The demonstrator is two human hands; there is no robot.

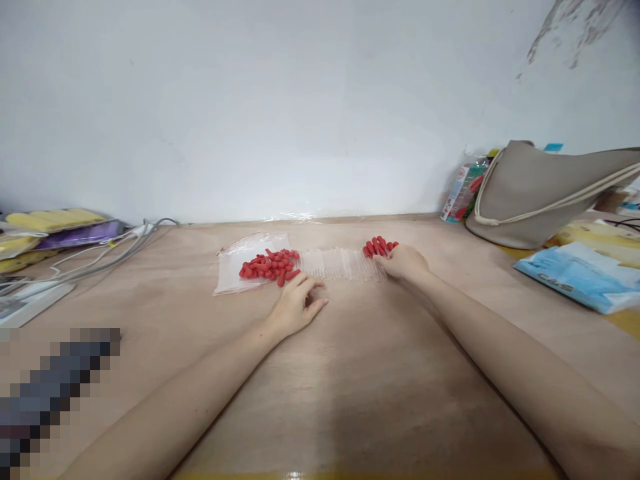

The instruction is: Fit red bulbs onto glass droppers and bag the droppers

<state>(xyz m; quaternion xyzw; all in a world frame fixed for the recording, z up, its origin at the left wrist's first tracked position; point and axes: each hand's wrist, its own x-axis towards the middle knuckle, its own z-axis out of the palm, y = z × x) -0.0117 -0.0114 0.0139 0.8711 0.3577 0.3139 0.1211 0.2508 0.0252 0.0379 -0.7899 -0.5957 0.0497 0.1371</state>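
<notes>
Fingers of the left hand [293, 307] are loosely bent with the thumb set apart from them, and I can make out nothing in the gap; those of the right hand [406, 263] are drawn in at the near edge of a tight cluster of red pieces [379, 246], and from my distant view I cannot tell whether they pinch one. Just beyond and to the left of the left fingers is a heap of red pieces [265, 265], lying partly on a flat, clear plastic bag [230, 277]. Between the two sets of fingers, a little farther off, thin clear sticks [333, 263] lie side by side on the surface [325, 400]. What worries me most is a single red piece [292, 274] right by the left knuckles: a careless sweep could, I judge, send it rolling. Dragging the bag's edge might scatter the rest. Near the right fingertips, the sticks are packed so closely that catching one could push its neighbours out of line. If they are brittle, which I cannot tell, pressing hard might crack one. Too strong a nudge from the right fingers could also spread the cluster.
</notes>
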